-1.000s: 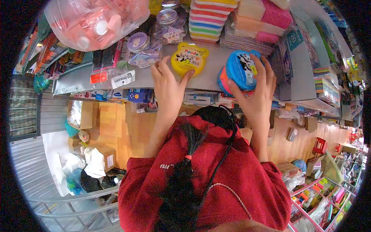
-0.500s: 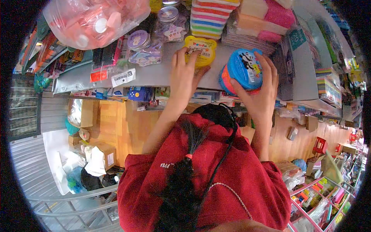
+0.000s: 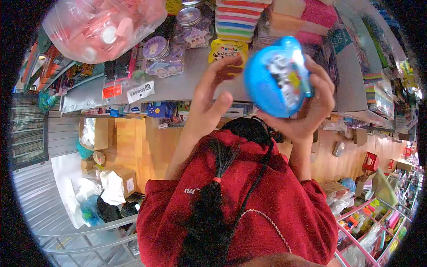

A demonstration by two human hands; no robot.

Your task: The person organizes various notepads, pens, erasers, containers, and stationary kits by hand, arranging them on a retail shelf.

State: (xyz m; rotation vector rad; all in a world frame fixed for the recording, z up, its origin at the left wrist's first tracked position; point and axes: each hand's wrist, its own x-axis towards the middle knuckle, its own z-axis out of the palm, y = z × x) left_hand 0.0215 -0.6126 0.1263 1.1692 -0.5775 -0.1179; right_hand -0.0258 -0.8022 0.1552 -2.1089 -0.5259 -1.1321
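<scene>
My right hand grips a glossy blue tub from its right side and from below. The tub has a panda picture on its lid and is blurred by motion, held above the grey shelf. My left hand is open, thumb apart from the curved fingers, just left of the blue tub. Right behind its fingertips a yellow tub with a "Panda" label sits on the shelf, partly covered by the hand.
Stacked multicoloured containers stand behind the yellow tub. Packets with round purple tins lie to the left, beside a large clear bag of pink items. A grey box side bounds the right.
The blue tub has been raised off the shelf towards me and tilted in my right hand. My left hand has drawn back from the yellow tub, its fingers opening.
</scene>
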